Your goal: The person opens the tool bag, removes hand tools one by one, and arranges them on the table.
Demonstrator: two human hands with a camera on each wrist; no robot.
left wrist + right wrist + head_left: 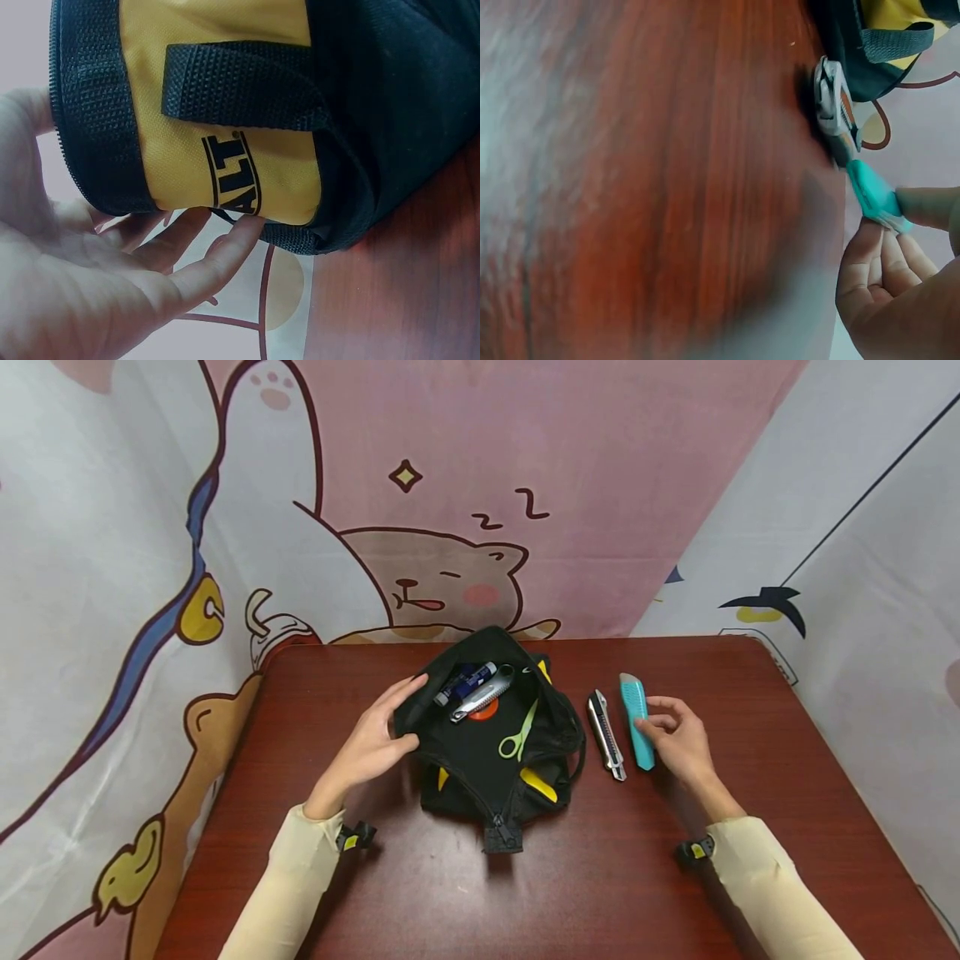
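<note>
A black and yellow tool bag stands with its zipped mouth wide apart. My left hand grips its left rim; in the left wrist view the fingers lie along the yellow side panel. Between thumb and fingers, my right hand pinches a turquoise utility knife, also seen in the right wrist view as a turquoise handle. Just left of it a silver and black utility knife lies on the table. Inside the bag are another silver utility knife, green-handled scissors and dark blue tubes.
The reddish-brown wooden table extends around the bag on all sides. A cartoon-printed cloth hangs behind its far edge. An orange-red round thing shows inside the bag, and a black strap loops from its right side.
</note>
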